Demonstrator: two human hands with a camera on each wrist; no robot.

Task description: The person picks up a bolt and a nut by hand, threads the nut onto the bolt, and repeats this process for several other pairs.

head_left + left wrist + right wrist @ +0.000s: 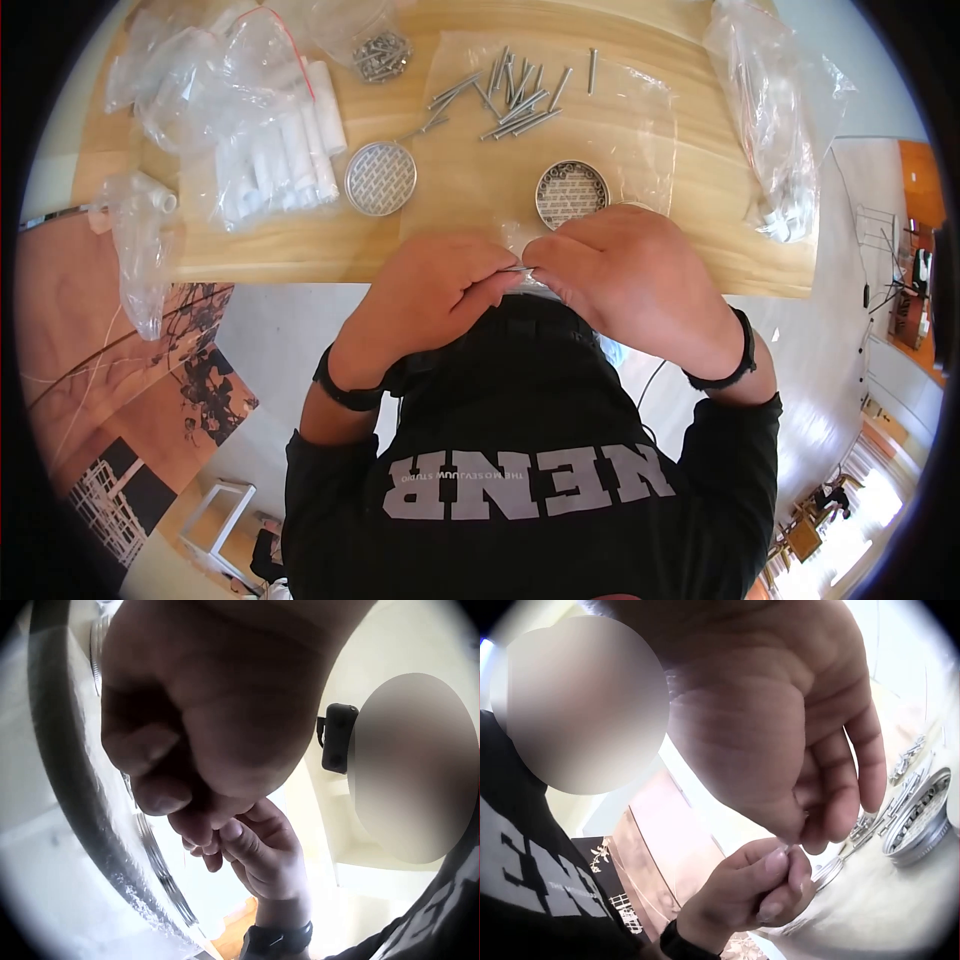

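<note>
Both hands meet at the table's front edge in the head view. The left hand (pixel 430 290) pinches one end of a thin, silvery metal piece (pixel 518 268) between thumb and curled fingers. At its other end, the right hand (pixel 640 280) pinches with its fingertips, mostly hidden under the back of the hand. Seen from the left wrist, the left hand (pixel 217 697) covers the pinch, with the right hand (pixel 274 862) touching it from below. In the right wrist view, the right hand (pixel 757 720) is above the left hand (pixel 742 885); the piece is mostly hidden.
Beyond the hands stand a round tin (pixel 572 195) with small rings inside and another round tin piece (pixel 381 178). Loose long screws (pixel 520 105) lie farther back. Bagged white tubes (pixel 300 150) and small metal parts (pixel 382 57) are left; another plastic bag (pixel 770 130) lies right.
</note>
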